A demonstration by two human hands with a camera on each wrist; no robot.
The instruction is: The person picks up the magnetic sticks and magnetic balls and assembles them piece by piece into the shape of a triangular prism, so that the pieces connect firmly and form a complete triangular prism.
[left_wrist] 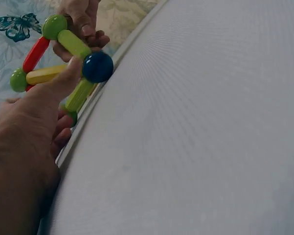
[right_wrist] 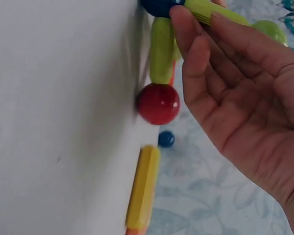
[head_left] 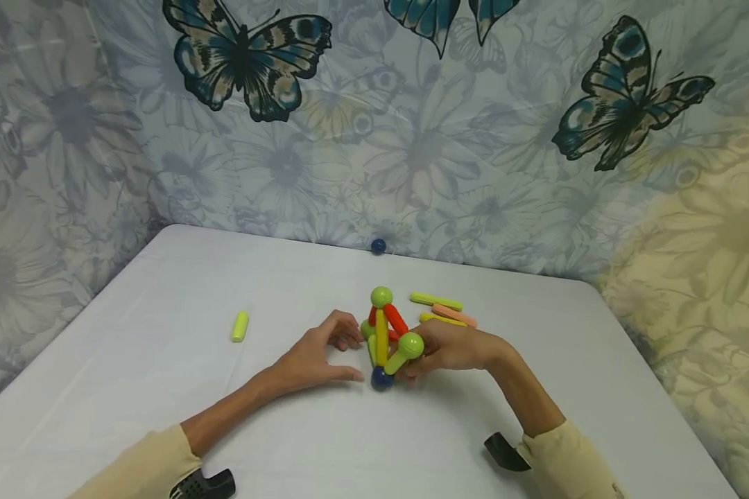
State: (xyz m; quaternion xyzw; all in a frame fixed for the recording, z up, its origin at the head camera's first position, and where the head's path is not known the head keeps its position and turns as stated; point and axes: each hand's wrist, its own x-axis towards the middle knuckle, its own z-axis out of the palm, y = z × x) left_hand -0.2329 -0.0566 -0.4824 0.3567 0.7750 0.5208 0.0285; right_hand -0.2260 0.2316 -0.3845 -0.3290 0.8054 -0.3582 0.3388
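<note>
My left hand [head_left: 317, 353] is positioned below the centre of the head view, thumb and fingers apart, just left of the rod-and-ball assembly [head_left: 382, 339]. My right hand [head_left: 455, 346] is immediately right of it, fingertips at the lime rod [head_left: 396, 362] adjoining the dark blue ball [head_left: 383, 379]; I cannot tell whether they pinch it.

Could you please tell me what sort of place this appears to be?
Probably an indoor play corner, judging by the white table, the flower-and-butterfly backdrop behind it, and the ball-and-rod toy.
</note>
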